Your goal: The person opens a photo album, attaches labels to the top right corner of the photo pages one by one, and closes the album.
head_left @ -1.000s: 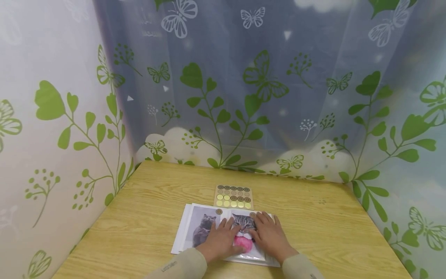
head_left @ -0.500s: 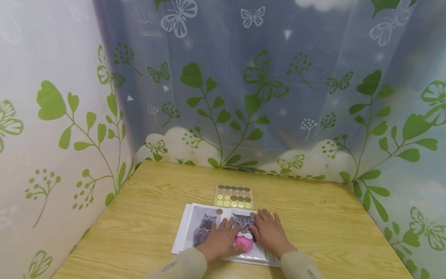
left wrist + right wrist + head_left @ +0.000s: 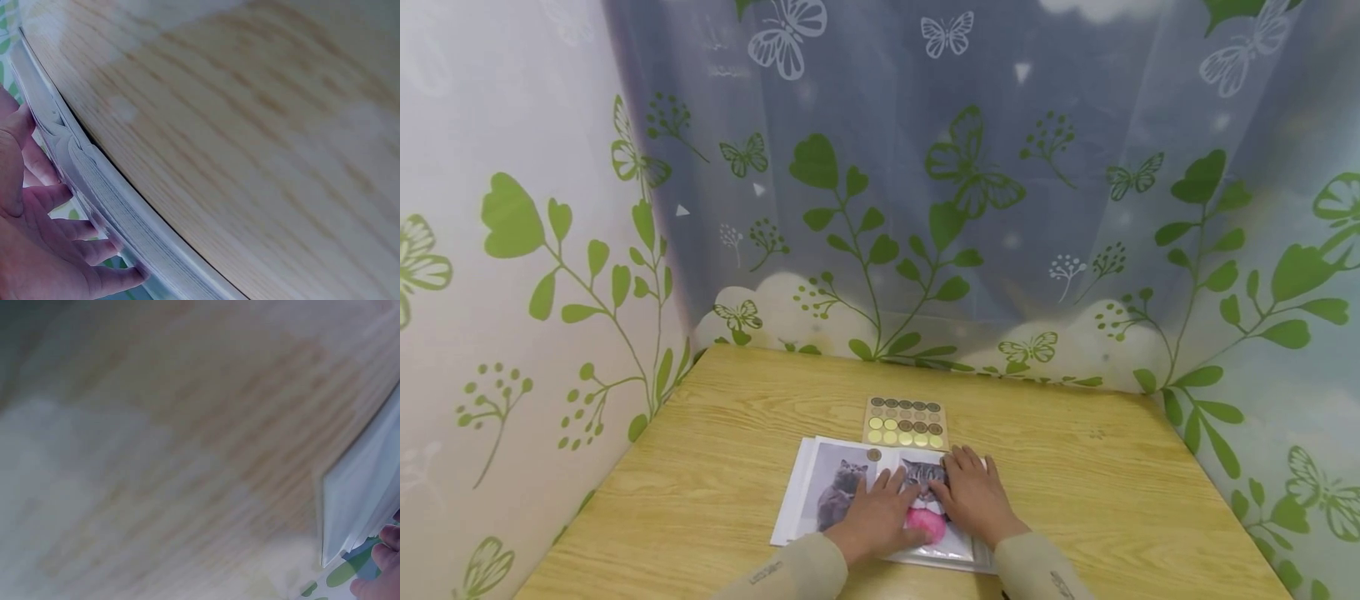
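Observation:
An open photo album [image 3: 811,492] with clear page sleeves lies on the table. Its left page has a grey cat picture [image 3: 838,500] and a round brown sticker [image 3: 874,455] near the top. The right page carries a tabby cat picture [image 3: 917,472] with a pink patch, partly covered by the hands. My left hand [image 3: 876,518] rests across the pages, fingers spread; in the left wrist view the fingers touch the album's page stack [image 3: 119,206]. My right hand [image 3: 979,498] lies on the right page, fingertips at its upper right corner, straight. What lies under those fingertips is hidden.
Just behind the album lies a sheet of round stickers [image 3: 906,422], in brown and gold rows. The wooden table [image 3: 700,467] ends at a patterned curtain [image 3: 880,208] behind and on both sides.
My right hand has shifted slightly left over the page's upper corner, and now covers the spot where a round sticker partly showed. The left hand and album stay put.

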Demonstrator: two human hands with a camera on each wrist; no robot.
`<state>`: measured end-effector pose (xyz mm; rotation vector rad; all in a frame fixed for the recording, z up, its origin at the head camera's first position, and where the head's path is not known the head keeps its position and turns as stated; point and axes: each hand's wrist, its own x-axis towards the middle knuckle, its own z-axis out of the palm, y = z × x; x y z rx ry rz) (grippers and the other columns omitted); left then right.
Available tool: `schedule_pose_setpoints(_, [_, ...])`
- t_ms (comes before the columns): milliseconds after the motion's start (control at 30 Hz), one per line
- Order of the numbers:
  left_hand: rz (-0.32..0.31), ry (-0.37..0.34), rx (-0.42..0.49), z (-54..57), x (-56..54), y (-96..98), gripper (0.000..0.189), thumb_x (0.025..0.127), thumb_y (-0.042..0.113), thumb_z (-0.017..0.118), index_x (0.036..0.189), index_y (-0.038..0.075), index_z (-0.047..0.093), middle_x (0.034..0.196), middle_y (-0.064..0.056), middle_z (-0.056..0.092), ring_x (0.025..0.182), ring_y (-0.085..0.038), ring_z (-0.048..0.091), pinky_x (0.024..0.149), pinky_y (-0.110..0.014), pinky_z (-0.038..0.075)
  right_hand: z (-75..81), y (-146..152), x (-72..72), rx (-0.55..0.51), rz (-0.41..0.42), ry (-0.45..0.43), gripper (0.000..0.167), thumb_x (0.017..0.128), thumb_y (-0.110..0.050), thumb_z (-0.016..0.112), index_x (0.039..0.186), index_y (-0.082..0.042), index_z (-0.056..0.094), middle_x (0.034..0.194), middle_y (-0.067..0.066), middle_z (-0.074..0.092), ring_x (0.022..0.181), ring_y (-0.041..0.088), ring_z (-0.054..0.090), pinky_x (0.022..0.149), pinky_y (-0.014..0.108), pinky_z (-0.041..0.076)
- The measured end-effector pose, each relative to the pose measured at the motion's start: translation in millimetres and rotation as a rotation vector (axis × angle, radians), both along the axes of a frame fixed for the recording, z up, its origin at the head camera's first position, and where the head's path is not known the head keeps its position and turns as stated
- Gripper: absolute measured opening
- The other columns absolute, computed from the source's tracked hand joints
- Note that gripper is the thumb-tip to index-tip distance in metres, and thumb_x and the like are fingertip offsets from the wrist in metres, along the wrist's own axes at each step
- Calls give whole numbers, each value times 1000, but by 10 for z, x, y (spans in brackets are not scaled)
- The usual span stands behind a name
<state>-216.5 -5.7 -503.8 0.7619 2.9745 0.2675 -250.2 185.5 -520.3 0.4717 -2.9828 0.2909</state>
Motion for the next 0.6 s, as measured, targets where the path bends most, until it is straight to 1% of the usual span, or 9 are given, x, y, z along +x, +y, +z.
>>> schedule_pose_setpoints(167, [2, -4, -9, -3, 2, 4, 82, 85, 69, 58, 150, 20, 45, 157, -13, 35, 140, -37, 37, 110, -62, 31, 8, -34, 0, -8, 12, -13, 62, 102, -46, 49, 142, 2, 48, 150, 25, 40, 141, 43, 33, 115, 64, 17])
schedule_pose_setpoints(333, [3, -5, -14, -11, -5, 6, 82, 85, 69, 58, 150, 19, 46, 157, -13, 35, 140, -37, 38, 111, -61, 30, 8, -60, 3, -3, 27, -14, 62, 102, -46, 48, 144, 0, 47, 153, 25, 36, 141, 43, 31, 114, 65, 17])
schedule_pose_setpoints(600, [8, -14, -10, 4, 1, 1, 82, 85, 69, 58, 150, 21, 44, 157, -13, 35, 140, -37, 37, 111, -62, 30, 18, -41, 24, 8, 5, -9, 60, 102, -48, 46, 147, -7, 47, 156, 24, 30, 143, 44, 27, 115, 65, 14])
